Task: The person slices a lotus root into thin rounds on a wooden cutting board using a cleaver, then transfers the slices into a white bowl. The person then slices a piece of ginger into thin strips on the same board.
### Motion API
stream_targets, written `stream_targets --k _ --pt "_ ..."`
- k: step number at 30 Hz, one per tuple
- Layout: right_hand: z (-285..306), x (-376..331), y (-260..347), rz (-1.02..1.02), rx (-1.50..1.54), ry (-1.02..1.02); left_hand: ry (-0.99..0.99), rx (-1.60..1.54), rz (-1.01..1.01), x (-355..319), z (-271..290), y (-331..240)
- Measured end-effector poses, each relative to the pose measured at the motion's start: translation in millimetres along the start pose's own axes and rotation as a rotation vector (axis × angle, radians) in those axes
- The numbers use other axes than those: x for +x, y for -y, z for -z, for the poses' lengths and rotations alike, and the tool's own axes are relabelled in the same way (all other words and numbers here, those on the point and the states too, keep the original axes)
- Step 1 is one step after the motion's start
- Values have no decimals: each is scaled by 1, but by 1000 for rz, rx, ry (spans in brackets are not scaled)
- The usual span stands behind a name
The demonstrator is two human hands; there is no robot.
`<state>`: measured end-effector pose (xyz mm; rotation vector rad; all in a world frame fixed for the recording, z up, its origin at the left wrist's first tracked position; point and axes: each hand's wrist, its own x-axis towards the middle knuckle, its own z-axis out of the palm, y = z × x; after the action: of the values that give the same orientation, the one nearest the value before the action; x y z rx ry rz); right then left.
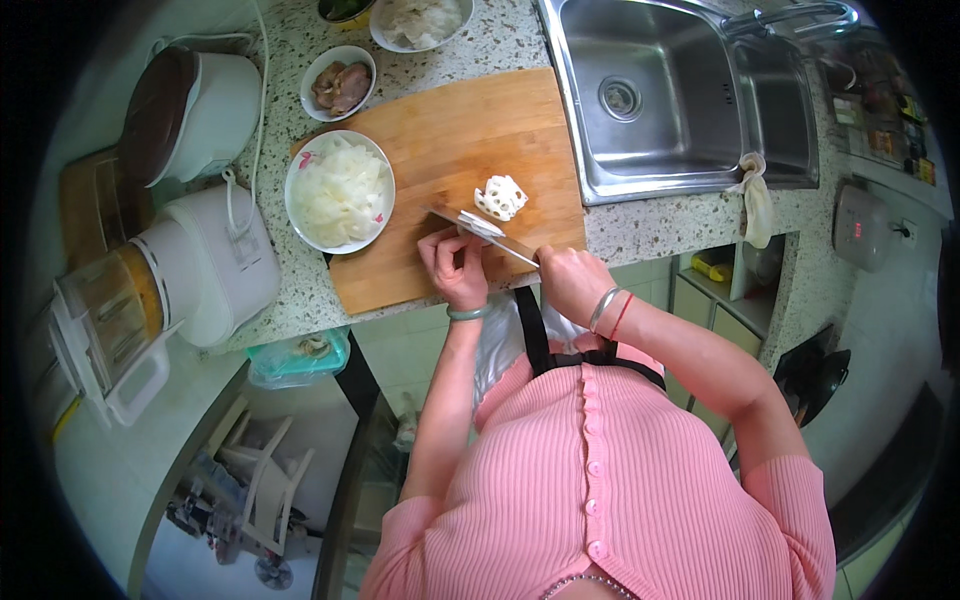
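In my right hand [574, 284] is the handle of a kitchen knife [520, 256], its blade slanting to the far left over the wooden cutting board [470, 120]. White lotus root slices [482, 223] lie against the blade's far side. My left hand [455, 262] rests on the board close to the near side of the blade, fingers curled together; what they hold is hidden. Just beyond the knife sits a cluster of cut lotus root [501, 198] with round holes showing. Left of it, a white plate [292, 205] bears a heap of pale, thin slices [343, 190].
Behind the plate stand a bowl of meat [340, 88] and a bowl of whitish food [420, 22]. A steel double sink [650, 120] adjoins the board's right side, with a cloth [755, 200] over its edge. White appliances [215, 255] line the left.
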<state>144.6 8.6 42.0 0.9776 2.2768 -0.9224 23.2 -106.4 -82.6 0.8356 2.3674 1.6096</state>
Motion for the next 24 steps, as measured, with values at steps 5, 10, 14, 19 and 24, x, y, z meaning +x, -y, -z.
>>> stream_targets --k 5,10,14,19,24 --pt "-17 11 -14 13 14 -61 21 -46 33 -2 2 0" --pt "-18 24 -36 88 47 -80 68 -125 131 2 5 -17" --pt "-5 23 -43 127 44 -143 180 95 -42 2 19 -22" --pt "1 14 -42 140 87 -164 16 -352 254 -2 9 -16" --pt "-2 3 -40 105 110 -139 19 -47 197 -1 3 -20"
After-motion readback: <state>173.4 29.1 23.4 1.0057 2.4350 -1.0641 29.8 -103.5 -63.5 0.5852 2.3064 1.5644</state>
